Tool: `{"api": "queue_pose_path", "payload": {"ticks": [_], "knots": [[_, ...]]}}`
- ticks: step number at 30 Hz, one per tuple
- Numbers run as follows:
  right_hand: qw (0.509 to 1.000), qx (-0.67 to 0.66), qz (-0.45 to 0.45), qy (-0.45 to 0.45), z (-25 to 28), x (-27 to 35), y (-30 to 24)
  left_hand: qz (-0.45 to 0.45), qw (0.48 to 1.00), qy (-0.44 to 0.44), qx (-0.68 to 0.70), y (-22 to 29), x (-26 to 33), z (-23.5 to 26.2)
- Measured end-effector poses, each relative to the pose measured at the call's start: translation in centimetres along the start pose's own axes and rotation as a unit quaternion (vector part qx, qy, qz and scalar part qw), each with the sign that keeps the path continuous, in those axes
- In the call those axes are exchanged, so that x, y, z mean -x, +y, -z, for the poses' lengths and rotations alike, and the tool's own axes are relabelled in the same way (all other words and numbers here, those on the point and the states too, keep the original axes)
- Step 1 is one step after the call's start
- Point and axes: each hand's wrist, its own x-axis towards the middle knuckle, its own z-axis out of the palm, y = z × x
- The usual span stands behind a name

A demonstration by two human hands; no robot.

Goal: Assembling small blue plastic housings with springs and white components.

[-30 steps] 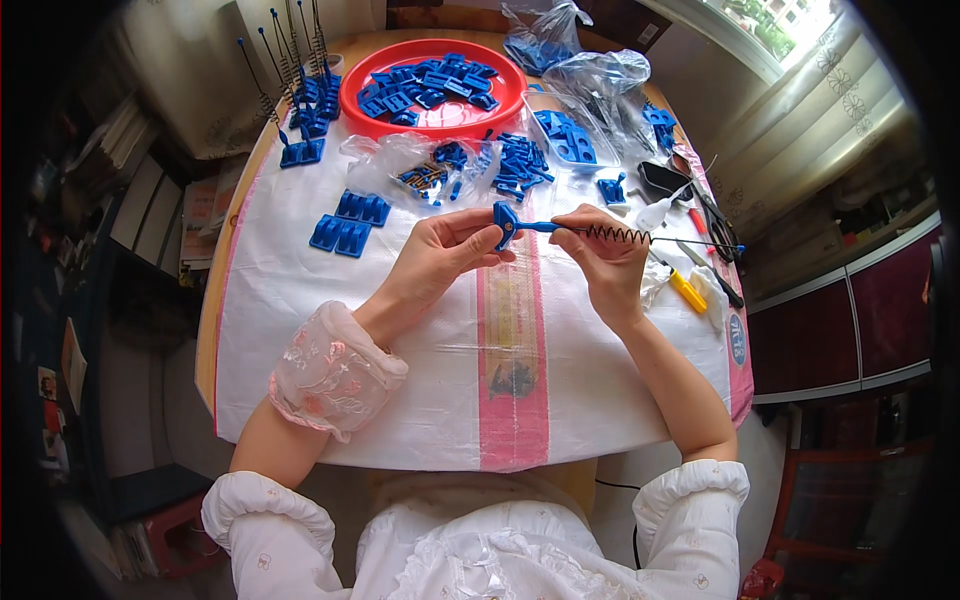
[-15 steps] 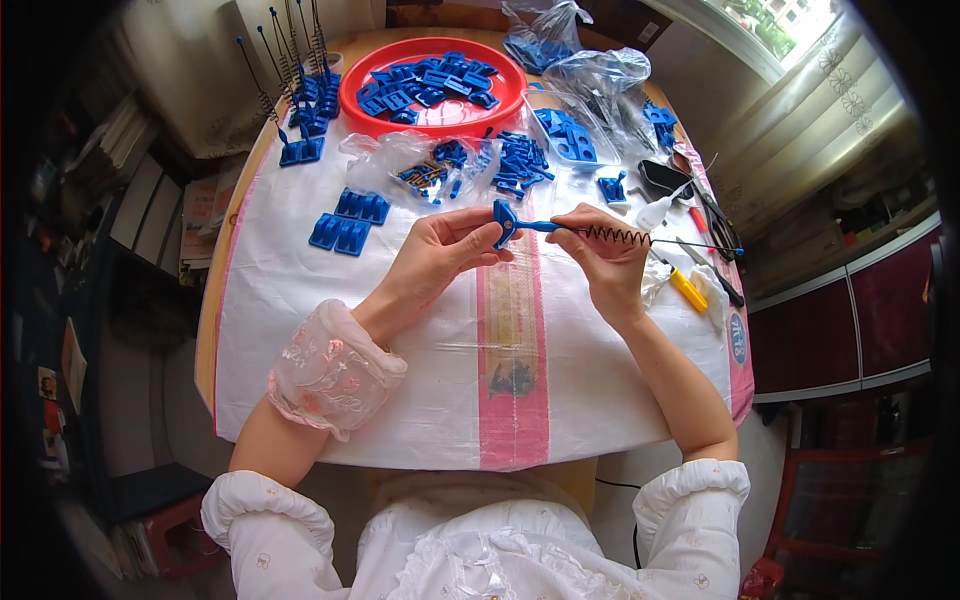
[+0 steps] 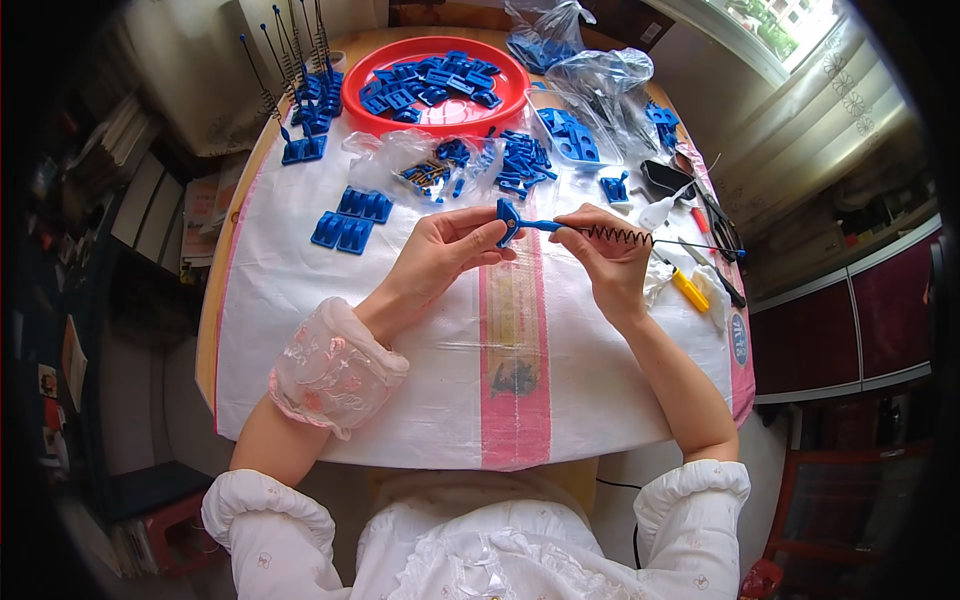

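Observation:
Over the middle of the white woven sheet (image 3: 300,300), my left hand (image 3: 440,250) pinches the wide end of a small blue plastic piece (image 3: 508,220). My right hand (image 3: 610,260) grips the same assembly where its blue stem meets a black coil spring (image 3: 620,236) on a thin rod that points right. Both hands are held a little above the sheet. A pink stripe (image 3: 515,400) runs down the sheet under them.
A red round tray (image 3: 365,85) with several blue parts stands at the back. Loose blue parts (image 3: 350,218), clear bags (image 3: 600,75) and finished spring rods (image 3: 300,120) lie around it. Hand tools and a yellow-handled screwdriver (image 3: 690,290) lie at the right edge.

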Motion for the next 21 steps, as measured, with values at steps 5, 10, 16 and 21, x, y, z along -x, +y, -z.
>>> {"api": "queue_pose_path", "payload": {"ticks": [5,10,16,21], "knots": [[1.0,-0.023,-0.005,0.017,-0.34,0.05,0.03,0.0,1.0,0.002,0.005,0.01,0.0,0.02],[0.999,-0.033,-0.012,0.029,-0.61,0.19,-0.14,-0.001,1.0,0.0,0.008,0.0,0.03,0.07],[0.998,-0.053,-0.022,0.039,-0.85,0.2,-0.29,0.002,1.0,-0.001,0.02,-0.01,-0.02,0.12],[0.997,-0.055,-0.023,0.038,-0.8,0.25,-0.36,0.003,1.0,0.0,0.012,0.06,0.0,-0.03]]}}
